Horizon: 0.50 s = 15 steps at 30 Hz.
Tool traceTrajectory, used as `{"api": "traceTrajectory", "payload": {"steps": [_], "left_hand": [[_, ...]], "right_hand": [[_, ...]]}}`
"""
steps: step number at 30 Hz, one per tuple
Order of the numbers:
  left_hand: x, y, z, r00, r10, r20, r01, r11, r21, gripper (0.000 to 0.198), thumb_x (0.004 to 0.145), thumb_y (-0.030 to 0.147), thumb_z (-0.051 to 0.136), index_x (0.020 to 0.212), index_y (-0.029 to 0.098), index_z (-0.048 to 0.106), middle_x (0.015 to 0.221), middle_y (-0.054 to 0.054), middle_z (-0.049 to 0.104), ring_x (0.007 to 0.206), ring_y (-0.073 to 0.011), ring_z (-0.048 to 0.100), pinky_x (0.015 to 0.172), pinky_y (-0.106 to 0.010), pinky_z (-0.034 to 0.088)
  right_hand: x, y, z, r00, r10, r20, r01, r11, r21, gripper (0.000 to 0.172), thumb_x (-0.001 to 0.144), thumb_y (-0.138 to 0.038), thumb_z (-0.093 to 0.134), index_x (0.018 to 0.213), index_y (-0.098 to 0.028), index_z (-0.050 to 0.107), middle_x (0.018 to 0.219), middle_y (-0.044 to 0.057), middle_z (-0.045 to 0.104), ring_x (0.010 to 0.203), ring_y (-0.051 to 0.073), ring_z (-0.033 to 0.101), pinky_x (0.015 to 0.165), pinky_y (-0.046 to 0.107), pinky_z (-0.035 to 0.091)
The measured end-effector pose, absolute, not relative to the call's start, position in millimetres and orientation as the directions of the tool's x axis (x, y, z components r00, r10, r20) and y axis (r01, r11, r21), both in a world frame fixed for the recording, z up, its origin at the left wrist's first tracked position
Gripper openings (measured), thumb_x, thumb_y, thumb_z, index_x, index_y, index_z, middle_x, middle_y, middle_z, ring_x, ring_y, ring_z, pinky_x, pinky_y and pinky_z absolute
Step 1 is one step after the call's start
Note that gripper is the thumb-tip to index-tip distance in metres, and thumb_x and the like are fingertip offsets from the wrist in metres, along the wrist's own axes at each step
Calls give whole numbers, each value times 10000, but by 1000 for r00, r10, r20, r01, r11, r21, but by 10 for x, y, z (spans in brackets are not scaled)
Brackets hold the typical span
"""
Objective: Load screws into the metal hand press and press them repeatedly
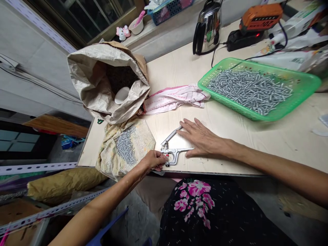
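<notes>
Metal snap-fastener pliers (175,153) lie near the table's front edge, handles spread, with a spring and a red part by the jaw. My left hand (155,160) is closed in a pinch at the jaw; whatever is between its fingertips is too small to make out. Over the handle ends rests my right hand (201,137), its fingers stretched and spread by the upper handle and its thumb touching the lower one. Left of the pliers, small silver metal pieces (126,145) are heaped on a patterned cloth (145,135).
A green basket (271,116) of silver metal pins (248,89) stands at the right. Behind the cloth is an open woven sack (87,82) with a white scoop-like piece inside. A pink-striped towel (176,99), a kettle (208,29) and an orange battery (261,18) sit farther back.
</notes>
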State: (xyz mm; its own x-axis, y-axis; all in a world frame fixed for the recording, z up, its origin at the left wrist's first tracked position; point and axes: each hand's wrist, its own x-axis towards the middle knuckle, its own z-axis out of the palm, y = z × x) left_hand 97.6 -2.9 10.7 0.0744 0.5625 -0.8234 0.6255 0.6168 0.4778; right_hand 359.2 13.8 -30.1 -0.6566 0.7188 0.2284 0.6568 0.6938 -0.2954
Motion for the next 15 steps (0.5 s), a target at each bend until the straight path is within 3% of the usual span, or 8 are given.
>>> {"api": "traceTrajectory", "payload": {"steps": [2, 4, 8, 13, 15], "left_hand": [[970, -38, 101, 71, 569, -819, 626, 614, 480, 429, 529, 485, 800, 685, 134, 609, 514, 42, 545, 446, -85, 513, 459, -218, 444], [969, -48, 98, 72, 570, -819, 626, 613, 482, 443, 528, 503, 800, 676, 136, 601, 513, 43, 540, 444, -81, 505, 458, -217, 442], [977, -46, 94, 81, 563, -822, 628, 612, 481, 468, 520, 528, 808, 661, 139, 590, 511, 39, 541, 447, -84, 501, 465, -219, 437], [990, -38, 138, 64, 552, -831, 670, 593, 446, 402, 624, 501, 761, 665, 141, 586, 525, 34, 530, 472, -101, 509, 497, -236, 448], [1006, -75, 188, 48, 621, -782, 773, 473, 423, 350, 720, 469, 701, 660, 137, 608, 539, 19, 531, 514, -128, 537, 539, -259, 464]], "right_hand": [[3624, 233, -317, -669, 715, 203, 653, 695, -299, 994, 622, -709, 712, 1384, -157, 389, 1446, 217, 379, 1359, 421, 245, 1076, 628, 179], [3611, 299, -310, -682, 710, 179, 650, 699, -297, 992, 601, -686, 735, 1367, -147, 408, 1383, 217, 443, 1315, 419, 314, 1069, 634, 197], [3544, 324, -187, -688, 717, 111, 676, 689, -262, 817, 655, -616, 726, 1259, -121, 487, 1161, 164, 574, 1103, 354, 481, 1025, 644, 258], [3532, 256, -21, -686, 727, 23, 706, 672, -223, 634, 717, -557, 710, 1149, -126, 538, 1104, 136, 583, 1035, 322, 488, 1022, 616, 263], [3530, 232, -4, -682, 731, 27, 708, 669, -226, 580, 736, -531, 706, 1133, -141, 544, 1102, 128, 583, 1033, 313, 484, 1021, 589, 274]]}}
